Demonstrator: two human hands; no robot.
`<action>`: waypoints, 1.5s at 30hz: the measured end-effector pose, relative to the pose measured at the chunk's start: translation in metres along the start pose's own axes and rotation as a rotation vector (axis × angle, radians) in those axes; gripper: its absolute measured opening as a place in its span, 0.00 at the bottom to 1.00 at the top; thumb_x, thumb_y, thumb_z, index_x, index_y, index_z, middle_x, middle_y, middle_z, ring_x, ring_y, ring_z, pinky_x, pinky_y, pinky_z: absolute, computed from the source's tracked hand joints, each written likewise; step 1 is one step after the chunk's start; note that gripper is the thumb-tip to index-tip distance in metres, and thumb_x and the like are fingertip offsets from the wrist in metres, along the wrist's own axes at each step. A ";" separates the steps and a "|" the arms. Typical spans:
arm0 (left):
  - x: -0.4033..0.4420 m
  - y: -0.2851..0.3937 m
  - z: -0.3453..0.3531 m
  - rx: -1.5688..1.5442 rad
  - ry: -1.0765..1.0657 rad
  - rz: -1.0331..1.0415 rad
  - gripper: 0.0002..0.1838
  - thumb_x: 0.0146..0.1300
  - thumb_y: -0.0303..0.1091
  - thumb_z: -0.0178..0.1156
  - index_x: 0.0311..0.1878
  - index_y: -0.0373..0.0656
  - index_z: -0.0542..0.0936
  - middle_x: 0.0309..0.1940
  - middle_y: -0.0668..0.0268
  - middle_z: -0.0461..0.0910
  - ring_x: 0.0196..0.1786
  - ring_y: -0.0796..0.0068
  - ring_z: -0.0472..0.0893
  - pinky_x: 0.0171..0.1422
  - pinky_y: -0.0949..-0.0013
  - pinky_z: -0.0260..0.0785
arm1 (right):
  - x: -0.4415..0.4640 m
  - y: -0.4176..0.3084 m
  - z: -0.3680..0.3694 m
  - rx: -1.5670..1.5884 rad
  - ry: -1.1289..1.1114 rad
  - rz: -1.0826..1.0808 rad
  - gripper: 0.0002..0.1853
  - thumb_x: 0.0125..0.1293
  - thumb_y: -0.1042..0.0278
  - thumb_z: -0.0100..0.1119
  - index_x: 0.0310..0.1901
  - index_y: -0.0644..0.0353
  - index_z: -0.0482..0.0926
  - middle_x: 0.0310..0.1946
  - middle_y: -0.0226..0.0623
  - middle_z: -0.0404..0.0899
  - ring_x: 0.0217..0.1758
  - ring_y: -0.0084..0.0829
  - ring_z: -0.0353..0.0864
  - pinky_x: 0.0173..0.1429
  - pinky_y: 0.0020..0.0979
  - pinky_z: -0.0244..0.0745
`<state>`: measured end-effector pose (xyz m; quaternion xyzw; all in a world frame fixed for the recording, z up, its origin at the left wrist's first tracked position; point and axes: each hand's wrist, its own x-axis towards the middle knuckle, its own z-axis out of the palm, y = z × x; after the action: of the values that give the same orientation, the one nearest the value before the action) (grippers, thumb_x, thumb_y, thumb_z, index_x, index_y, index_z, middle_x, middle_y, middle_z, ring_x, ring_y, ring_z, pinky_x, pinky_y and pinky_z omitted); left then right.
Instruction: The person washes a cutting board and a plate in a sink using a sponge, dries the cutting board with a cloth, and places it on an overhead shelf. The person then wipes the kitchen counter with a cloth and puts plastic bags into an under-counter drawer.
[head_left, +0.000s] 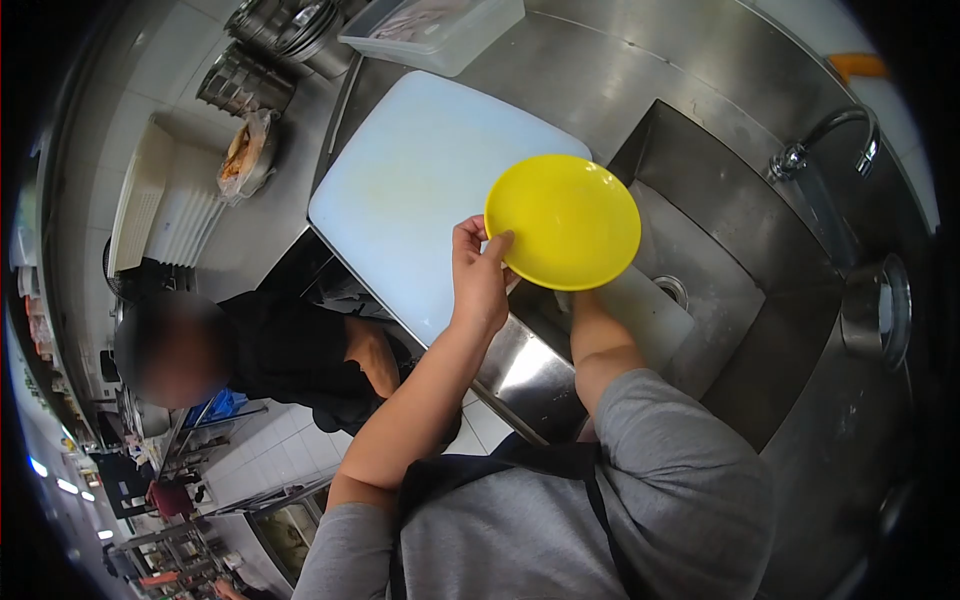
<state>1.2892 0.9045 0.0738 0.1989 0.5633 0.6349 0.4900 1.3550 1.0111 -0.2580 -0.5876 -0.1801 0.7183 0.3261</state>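
A yellow plate [565, 222] is tilted with its inner face toward me, above the sink's near corner and the edge of the white cutting board [420, 185]. My left hand [481, 270] is closed on the plate's left rim, thumb on the upper face. From the lower right, my right forearm [602, 340] reaches to the plate's underside. The plate hides my right hand, so its fingers do not show. Within the sink, another whitish board [655, 325] lies partly under the plate and beside the drain [671, 291].
The metal sink [735, 190] has a faucet [825, 140] at its far right and a metal pot [877, 312] alongside. A plastic tub [440, 35] stands behind the cutting board. Steel containers [250, 75] and a bagged item [247, 155] are leftward. Another person [290, 345] is close by at left.
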 end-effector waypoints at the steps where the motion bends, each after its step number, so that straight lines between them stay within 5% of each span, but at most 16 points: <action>1: 0.004 0.002 0.002 0.001 0.012 -0.004 0.13 0.54 0.25 0.51 0.41 0.45 0.61 0.37 0.70 0.65 0.34 0.80 0.71 0.34 0.76 0.66 | 0.000 0.002 -0.005 0.006 0.005 0.004 0.25 0.52 0.60 0.53 0.50 0.64 0.66 0.43 0.45 0.71 0.43 0.42 0.70 0.47 0.38 0.65; 23: 0.089 0.019 0.074 -0.119 0.066 0.039 0.21 0.53 0.23 0.48 0.48 0.41 0.52 0.40 0.58 0.62 0.39 0.69 0.69 0.43 0.63 0.74 | 0.006 0.054 -0.029 0.097 0.172 0.074 0.20 0.56 0.62 0.49 0.47 0.65 0.69 0.38 0.44 0.73 0.38 0.43 0.72 0.43 0.40 0.67; 26: 0.108 0.017 0.072 -0.200 -0.057 -0.035 0.23 0.55 0.26 0.50 0.50 0.41 0.51 0.42 0.56 0.62 0.40 0.68 0.68 0.43 0.65 0.74 | 0.012 0.059 -0.032 0.108 0.137 0.095 0.18 0.56 0.63 0.49 0.46 0.65 0.69 0.37 0.44 0.73 0.36 0.42 0.72 0.42 0.41 0.68; 33: 0.098 0.026 0.083 -0.241 0.021 -0.024 0.27 0.56 0.28 0.53 0.55 0.42 0.51 0.45 0.56 0.61 0.42 0.66 0.68 0.46 0.60 0.72 | 0.041 0.066 -0.040 0.146 -0.007 0.173 0.15 0.56 0.66 0.48 0.43 0.64 0.70 0.34 0.43 0.73 0.34 0.42 0.73 0.40 0.42 0.69; 36: 0.060 0.012 0.066 -0.034 -0.121 -0.037 0.30 0.54 0.32 0.56 0.56 0.43 0.51 0.44 0.60 0.62 0.42 0.67 0.69 0.44 0.63 0.70 | 0.028 0.053 -0.047 0.159 -0.012 0.185 0.11 0.57 0.67 0.46 0.39 0.62 0.70 0.32 0.41 0.73 0.35 0.40 0.73 0.41 0.41 0.69; 38: 0.028 -0.002 0.052 0.115 -0.239 -0.061 0.27 0.55 0.32 0.56 0.55 0.42 0.56 0.43 0.62 0.63 0.42 0.71 0.69 0.45 0.65 0.68 | 0.009 0.042 -0.043 0.174 -0.046 0.209 0.22 0.58 0.61 0.46 0.51 0.65 0.67 0.47 0.46 0.68 0.49 0.41 0.67 0.51 0.44 0.62; 40: 0.021 -0.027 0.031 0.218 -0.319 -0.080 0.25 0.55 0.33 0.56 0.54 0.41 0.58 0.43 0.63 0.64 0.43 0.72 0.69 0.47 0.66 0.67 | -0.019 0.021 -0.045 0.274 -0.145 0.187 0.19 0.58 0.62 0.45 0.48 0.64 0.68 0.43 0.45 0.71 0.45 0.39 0.70 0.48 0.42 0.65; 42: 0.026 -0.067 0.009 0.736 -0.523 0.222 0.26 0.57 0.37 0.54 0.55 0.36 0.59 0.51 0.57 0.63 0.51 0.66 0.68 0.54 0.66 0.62 | -0.064 -0.013 -0.051 0.366 -0.235 0.157 0.16 0.59 0.63 0.44 0.45 0.63 0.70 0.38 0.43 0.73 0.41 0.38 0.73 0.45 0.40 0.68; 45: 0.038 -0.089 0.011 0.956 -0.594 -0.064 0.30 0.59 0.42 0.51 0.56 0.30 0.56 0.59 0.50 0.56 0.60 0.60 0.61 0.59 0.67 0.56 | -0.107 -0.048 -0.055 0.342 -0.323 0.131 0.12 0.59 0.64 0.44 0.39 0.61 0.71 0.31 0.39 0.75 0.34 0.36 0.76 0.40 0.37 0.72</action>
<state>1.3167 0.9319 -0.0152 0.5520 0.6320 0.2106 0.5016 1.4305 0.9667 -0.1629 -0.4120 -0.0674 0.8425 0.3406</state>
